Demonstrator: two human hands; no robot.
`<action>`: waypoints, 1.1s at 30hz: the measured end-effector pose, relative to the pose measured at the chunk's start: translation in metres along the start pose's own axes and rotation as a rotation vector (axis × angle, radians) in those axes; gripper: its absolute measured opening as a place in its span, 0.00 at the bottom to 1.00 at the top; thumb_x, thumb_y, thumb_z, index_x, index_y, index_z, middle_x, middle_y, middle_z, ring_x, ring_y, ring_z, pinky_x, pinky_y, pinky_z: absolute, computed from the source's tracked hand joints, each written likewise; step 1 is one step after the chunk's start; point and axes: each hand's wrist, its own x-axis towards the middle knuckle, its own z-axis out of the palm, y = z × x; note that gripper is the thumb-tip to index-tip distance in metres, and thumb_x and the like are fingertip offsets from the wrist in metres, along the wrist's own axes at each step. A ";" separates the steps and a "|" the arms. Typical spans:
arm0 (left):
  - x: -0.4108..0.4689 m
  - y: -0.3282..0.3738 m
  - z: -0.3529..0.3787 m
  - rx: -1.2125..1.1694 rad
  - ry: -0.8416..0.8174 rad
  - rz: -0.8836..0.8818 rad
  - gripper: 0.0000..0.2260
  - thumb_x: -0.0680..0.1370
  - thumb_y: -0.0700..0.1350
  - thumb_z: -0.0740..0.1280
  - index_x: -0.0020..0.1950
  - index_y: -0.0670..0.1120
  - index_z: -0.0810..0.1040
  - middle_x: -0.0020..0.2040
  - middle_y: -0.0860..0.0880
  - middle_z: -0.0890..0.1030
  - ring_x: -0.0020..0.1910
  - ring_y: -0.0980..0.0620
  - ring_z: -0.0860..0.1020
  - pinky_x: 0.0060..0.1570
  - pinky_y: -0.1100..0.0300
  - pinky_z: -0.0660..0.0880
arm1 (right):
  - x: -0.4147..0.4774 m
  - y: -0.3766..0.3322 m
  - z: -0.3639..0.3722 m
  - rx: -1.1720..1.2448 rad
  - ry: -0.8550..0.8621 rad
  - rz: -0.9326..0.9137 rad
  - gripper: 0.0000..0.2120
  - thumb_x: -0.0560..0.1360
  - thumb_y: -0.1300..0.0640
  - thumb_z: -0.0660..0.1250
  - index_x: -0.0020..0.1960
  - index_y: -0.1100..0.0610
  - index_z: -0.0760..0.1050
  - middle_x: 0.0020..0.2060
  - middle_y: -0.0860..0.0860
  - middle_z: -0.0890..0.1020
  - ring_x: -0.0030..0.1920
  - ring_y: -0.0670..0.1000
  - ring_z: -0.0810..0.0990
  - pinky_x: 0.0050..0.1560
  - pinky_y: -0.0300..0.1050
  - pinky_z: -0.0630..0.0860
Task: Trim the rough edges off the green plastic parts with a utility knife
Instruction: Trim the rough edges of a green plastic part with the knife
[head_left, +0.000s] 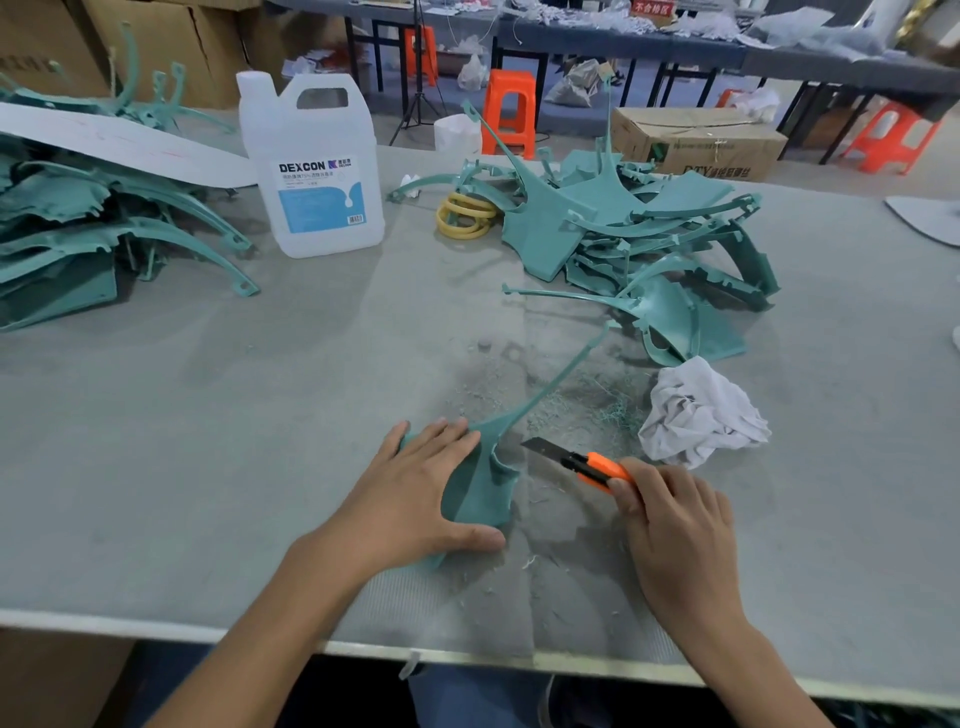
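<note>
Green part (483, 493) pressed to table (208, 441), near centre, by flat-fingered left hand (415, 493). Utility knife (582, 460) clenched in right hand (670, 525), blade just right of part, apart. Shavings (587, 405) strewn; far right pile (649, 234) judged untrimmed.

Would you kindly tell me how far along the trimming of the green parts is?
Likely midway. Shavings litter the table, and the stack on the left may be finished, though I cannot confirm that. In hand: the left hand presses one part flat while the right hand grips the knife, blade out, beside it. The pile on the right seemingly awaits trimming.
</note>
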 end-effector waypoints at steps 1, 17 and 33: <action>-0.003 0.000 -0.003 0.057 -0.003 0.007 0.51 0.63 0.84 0.52 0.81 0.61 0.48 0.83 0.55 0.45 0.80 0.56 0.40 0.77 0.48 0.34 | -0.001 0.000 -0.001 0.008 -0.002 0.002 0.20 0.81 0.45 0.55 0.56 0.54 0.82 0.42 0.52 0.79 0.41 0.61 0.77 0.43 0.55 0.72; -0.017 0.009 0.002 -0.307 0.190 -0.097 0.44 0.59 0.74 0.70 0.71 0.64 0.58 0.62 0.67 0.67 0.66 0.60 0.67 0.65 0.60 0.68 | 0.009 0.002 -0.002 0.024 -0.115 -0.236 0.22 0.83 0.43 0.53 0.53 0.51 0.83 0.44 0.49 0.80 0.43 0.57 0.80 0.48 0.49 0.67; -0.017 0.005 0.008 -0.272 0.212 -0.049 0.45 0.59 0.73 0.70 0.72 0.64 0.56 0.60 0.71 0.62 0.64 0.62 0.66 0.58 0.61 0.68 | 0.007 0.003 0.002 -0.011 -0.056 -0.272 0.20 0.82 0.45 0.55 0.50 0.53 0.84 0.42 0.51 0.81 0.40 0.60 0.81 0.41 0.55 0.77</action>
